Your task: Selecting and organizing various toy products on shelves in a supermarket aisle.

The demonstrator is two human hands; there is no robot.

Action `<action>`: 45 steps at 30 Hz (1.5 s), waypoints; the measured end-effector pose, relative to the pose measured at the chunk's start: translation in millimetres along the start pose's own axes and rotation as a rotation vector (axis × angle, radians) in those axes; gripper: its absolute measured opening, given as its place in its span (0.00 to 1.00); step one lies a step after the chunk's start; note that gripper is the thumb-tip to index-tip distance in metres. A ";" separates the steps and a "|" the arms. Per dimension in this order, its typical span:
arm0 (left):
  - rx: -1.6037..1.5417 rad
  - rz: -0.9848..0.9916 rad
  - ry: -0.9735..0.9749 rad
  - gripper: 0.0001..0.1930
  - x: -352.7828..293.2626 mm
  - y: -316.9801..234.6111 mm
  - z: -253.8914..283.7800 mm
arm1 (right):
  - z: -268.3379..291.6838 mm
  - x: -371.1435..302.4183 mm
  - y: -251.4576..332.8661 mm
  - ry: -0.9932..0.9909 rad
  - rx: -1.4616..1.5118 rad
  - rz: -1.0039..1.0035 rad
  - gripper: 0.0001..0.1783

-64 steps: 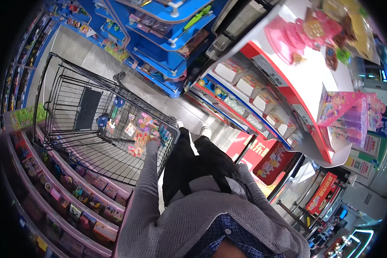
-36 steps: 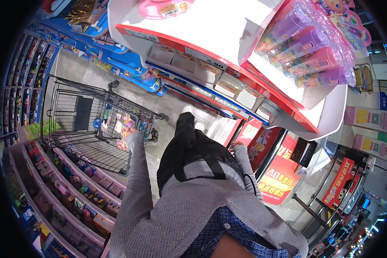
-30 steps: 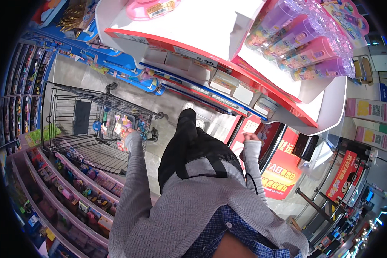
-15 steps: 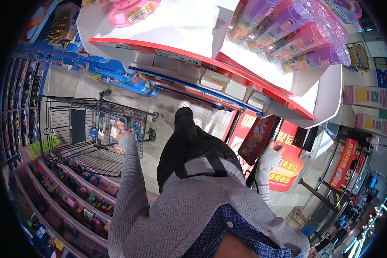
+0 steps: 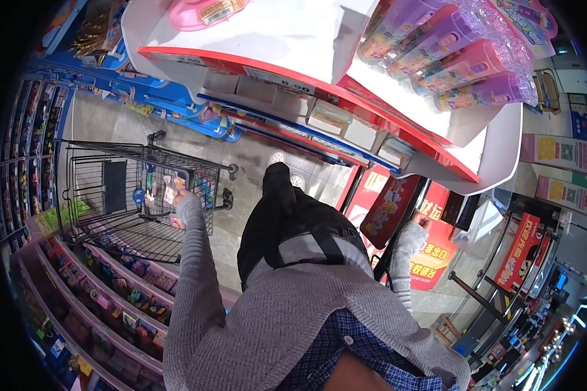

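Observation:
My left hand (image 5: 181,197) reaches down on the left, by the near side of a black wire shopping cart (image 5: 114,225). Its fingers look bent in; what they hold is too small to make out. Right beside them shows a small pink and white package (image 5: 169,194), and I cannot tell whether it is in the hand or in the cart. My right hand (image 5: 422,220) hangs at my right side with fingers loosely curled and nothing visible in them. Behind it is a red floor sign (image 5: 432,257) with yellow and white lettering.
A white shelf with a red edge (image 5: 398,120) spans the front, holding purple and pink tubes (image 5: 447,62) and a pink item (image 5: 205,13). Pink tiered shelves (image 5: 111,296) of small goods stand at the lower left. Metal rails (image 5: 479,296) stand at the right.
The cart and my left hand have shifted slightly to the left and up. My right hand has risen slightly. The front shelf sits a little lower and further right in view.

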State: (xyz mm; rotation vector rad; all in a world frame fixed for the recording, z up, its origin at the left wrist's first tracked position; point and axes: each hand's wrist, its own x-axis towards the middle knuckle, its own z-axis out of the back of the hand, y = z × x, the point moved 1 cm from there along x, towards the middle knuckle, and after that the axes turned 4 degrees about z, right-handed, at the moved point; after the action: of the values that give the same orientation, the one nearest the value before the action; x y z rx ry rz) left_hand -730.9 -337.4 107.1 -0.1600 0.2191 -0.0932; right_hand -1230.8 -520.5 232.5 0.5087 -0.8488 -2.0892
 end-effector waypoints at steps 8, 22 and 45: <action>-0.012 0.093 0.033 0.19 0.0 -1.6 1.5 | 0.2 -6.8 13.2 -0.028 -0.060 0.032 0.13; 0.078 -0.250 0.032 0.15 8.5 14.4 -9.5 | -3.2 -9.7 17.8 -0.090 -0.195 0.021 0.15; -0.141 -0.204 0.134 0.13 12.4 22.0 -14.6 | -5.1 -9.1 0.1 -0.108 -0.200 0.106 0.15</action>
State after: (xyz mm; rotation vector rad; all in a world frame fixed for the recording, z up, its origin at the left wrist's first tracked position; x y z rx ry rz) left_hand -720.5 -319.3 86.8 -0.3171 0.3426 -0.2926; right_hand -1222.2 -515.3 229.6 0.2410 -0.7022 -2.0904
